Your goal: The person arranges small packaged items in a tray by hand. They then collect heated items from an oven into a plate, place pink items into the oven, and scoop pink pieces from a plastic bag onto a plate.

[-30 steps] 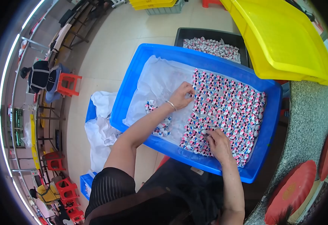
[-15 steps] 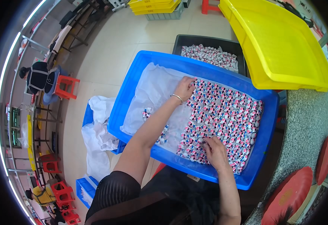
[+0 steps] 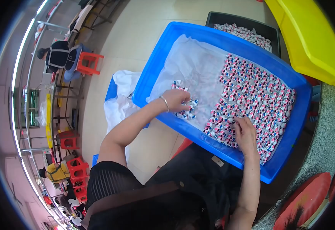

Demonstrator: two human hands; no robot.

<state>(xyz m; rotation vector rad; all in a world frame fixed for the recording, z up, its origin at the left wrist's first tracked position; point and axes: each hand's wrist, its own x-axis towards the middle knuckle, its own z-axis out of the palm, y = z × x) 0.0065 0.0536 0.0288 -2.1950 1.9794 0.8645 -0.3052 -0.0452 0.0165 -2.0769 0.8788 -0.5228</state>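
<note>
From where I stand, the person's left hand (image 3: 176, 100) is down over the loose pieces (image 3: 191, 115) in the near left part of the blue tray (image 3: 158, 65), its fingers bent and partly covering them. Some pieces show just beyond the knuckles, others just below the fingertips; I can't tell whether the fingers have closed on one.

The right hand (image 3: 245, 134) is over the near part of the packed pieces (image 3: 265, 99), which fill the right side of the tray in close rows, white with pink, blue and dark marks. Its thumb and fingers curl towards each other, the tips right by the left edge of those rows; whether they pinch a piece, I can't make out.

A stretch of white liner (image 3: 190, 57) separates the two groups. Just past the tray's far side is a dark bin (image 3: 275, 42) of similar pieces, with a yellow tray (image 3: 311, 38) at the far right, near the speckled worktop (image 3: 313, 134). Well off to the left, someone sits on a red stool (image 3: 90, 63).
</note>
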